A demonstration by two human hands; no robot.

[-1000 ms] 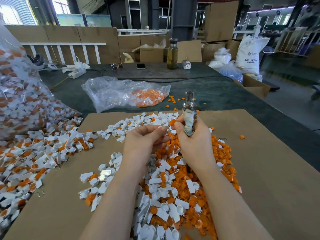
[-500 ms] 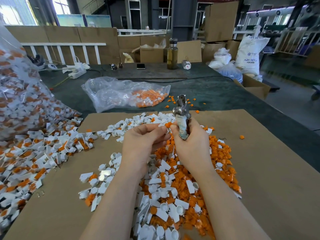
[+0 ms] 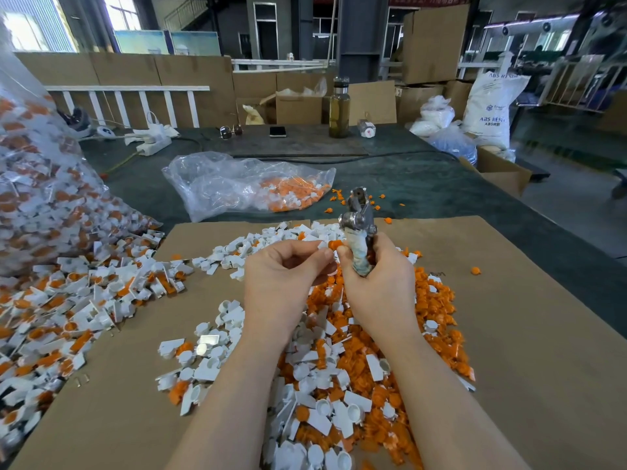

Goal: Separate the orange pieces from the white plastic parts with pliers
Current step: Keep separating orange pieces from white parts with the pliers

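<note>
Two hands meet above the sorted heap (image 3: pixel 356 351): your left hand (image 3: pixel 288 276) pinches a white part with its orange piece (image 3: pixel 334 245), while your right hand (image 3: pixel 376 286) is wrapped around the pliers (image 3: pixel 358 228) (nose pointing far). Bring the nose onto the orange only, then twist. Open cardboard (image 3: pixel 526 334) lies right; unsorted parts (image 3: pixel 84 300) crowd the left.
</note>
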